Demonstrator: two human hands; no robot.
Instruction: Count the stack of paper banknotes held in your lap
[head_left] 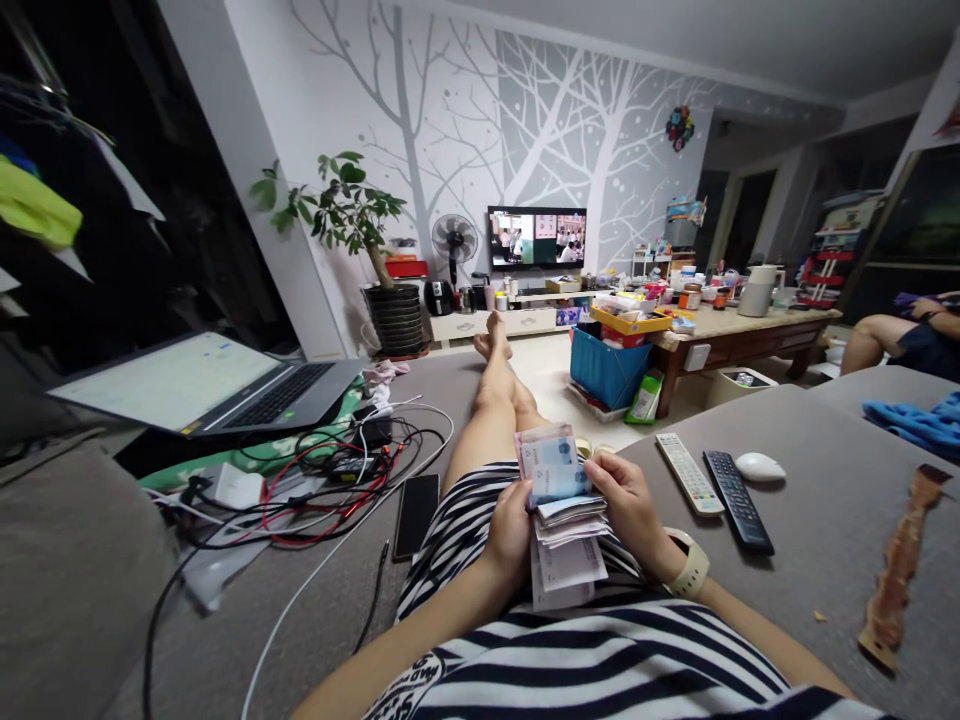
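Both my hands hold a stack of banknotes over my lap, above a black-and-white striped garment. My left hand grips the stack's left side with its fingers curled under. My right hand, a pale watch on its wrist, pinches the right edge, with one bluish note standing up at the top of the stack. My bare legs stretch out ahead on the grey sofa.
A black phone, tangled cables and an open laptop lie to my left. Two remotes, a white mouse and a wooden backscratcher lie to my right. Another person's leg shows at far right beside a cluttered coffee table.
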